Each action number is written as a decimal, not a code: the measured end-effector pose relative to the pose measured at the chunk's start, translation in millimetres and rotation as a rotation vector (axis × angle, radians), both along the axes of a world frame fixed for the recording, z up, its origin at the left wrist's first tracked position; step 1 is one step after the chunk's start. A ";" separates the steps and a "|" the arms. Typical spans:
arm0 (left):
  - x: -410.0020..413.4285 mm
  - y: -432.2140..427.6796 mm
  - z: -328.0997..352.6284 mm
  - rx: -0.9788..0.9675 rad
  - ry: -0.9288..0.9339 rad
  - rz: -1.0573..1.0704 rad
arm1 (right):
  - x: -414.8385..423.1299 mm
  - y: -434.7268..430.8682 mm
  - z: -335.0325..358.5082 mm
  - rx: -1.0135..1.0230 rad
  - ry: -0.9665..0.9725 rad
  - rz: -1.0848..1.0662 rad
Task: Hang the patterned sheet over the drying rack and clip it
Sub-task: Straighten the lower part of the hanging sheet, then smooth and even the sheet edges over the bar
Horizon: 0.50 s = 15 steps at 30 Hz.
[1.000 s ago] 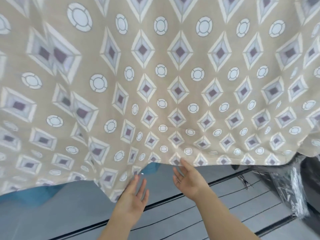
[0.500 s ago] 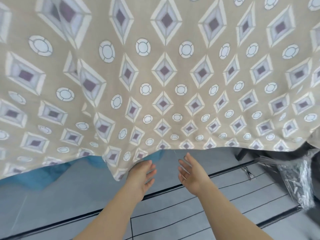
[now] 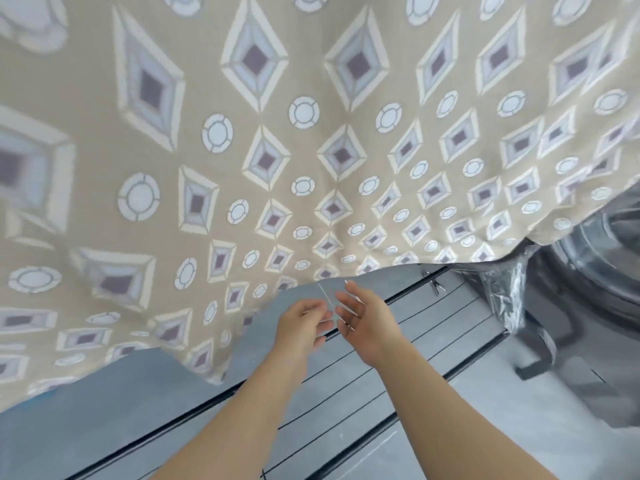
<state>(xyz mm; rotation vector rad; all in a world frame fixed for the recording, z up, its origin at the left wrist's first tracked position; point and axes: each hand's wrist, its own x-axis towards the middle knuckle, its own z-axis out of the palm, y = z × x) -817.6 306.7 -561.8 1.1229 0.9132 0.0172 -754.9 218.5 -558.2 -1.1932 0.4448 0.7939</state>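
Sheet: the patterned sheet [image 3: 311, 150] hung across the upper view, its lower hem slanting from low left up to the right above the grey floor [image 3: 433, 375].
Left hand: the left hand [image 3: 304, 327] was just under the hem, fingers loosely bent and empty.
Right hand: the right hand [image 3: 367, 323] was just beside it, palm turned inward, fingers straight and spread, gripping nothing.
Change: the hands had drawn closer together than half a second before. The left one had left the hanging corner of cloth, and the pattern loomed larger.
Right edge: a dark plastic-wrapped drum [image 3: 595, 271].
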 end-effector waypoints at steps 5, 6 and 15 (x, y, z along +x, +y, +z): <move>11.1 -18.9 113.2 0.081 -0.054 -0.058 | 3.4 -32.5 106.3 -0.011 -0.043 -0.097; 14.1 -20.7 139.2 0.097 -0.073 -0.070 | 5.0 -35.8 130.0 -0.006 -0.060 -0.113; 39.5 -41.5 377.0 0.252 -0.238 -0.184 | 21.1 -64.8 364.5 0.066 -0.273 -0.133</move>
